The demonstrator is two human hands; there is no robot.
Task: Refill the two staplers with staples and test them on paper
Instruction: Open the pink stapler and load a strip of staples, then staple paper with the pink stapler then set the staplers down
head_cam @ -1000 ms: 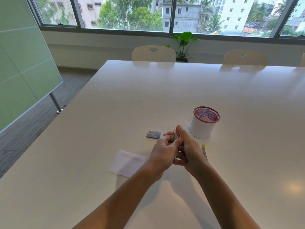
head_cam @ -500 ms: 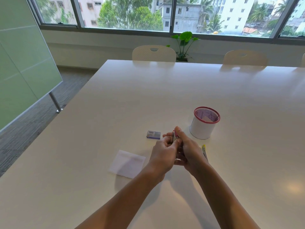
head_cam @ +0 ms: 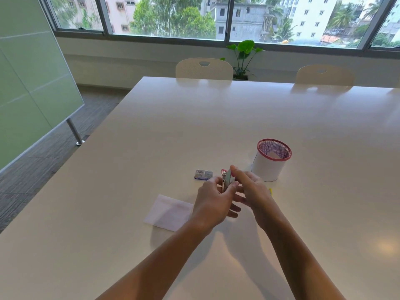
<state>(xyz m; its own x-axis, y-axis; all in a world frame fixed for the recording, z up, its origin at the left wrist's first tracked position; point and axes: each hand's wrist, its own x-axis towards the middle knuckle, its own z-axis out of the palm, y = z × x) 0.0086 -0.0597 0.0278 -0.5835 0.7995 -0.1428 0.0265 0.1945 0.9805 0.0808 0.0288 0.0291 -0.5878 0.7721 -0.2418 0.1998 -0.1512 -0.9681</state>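
Observation:
A small pink stapler (head_cam: 226, 179) stands upright between both my hands above the white table (head_cam: 151, 131). My left hand (head_cam: 213, 201) grips its lower part. My right hand (head_cam: 251, 188) pinches its top with the fingertips. A small box of staples (head_cam: 203, 174) lies on the table just left of the stapler. A white slip of paper (head_cam: 167, 212) lies flat near my left wrist. A yellow stapler (head_cam: 270, 190) peeks out from behind my right hand, mostly hidden.
A white cup with a pink mesh rim (head_cam: 270, 159) stands to the right of my hands. Two chairs (head_cam: 204, 68) line the table's far edge, with a potted plant (head_cam: 244, 55) behind. A green glass board (head_cam: 30, 83) stands at the left.
Both hands stay together on the pink stapler. The right hand's fingers have shifted slightly higher on the stapler's top; the stapler looks a little more opened.

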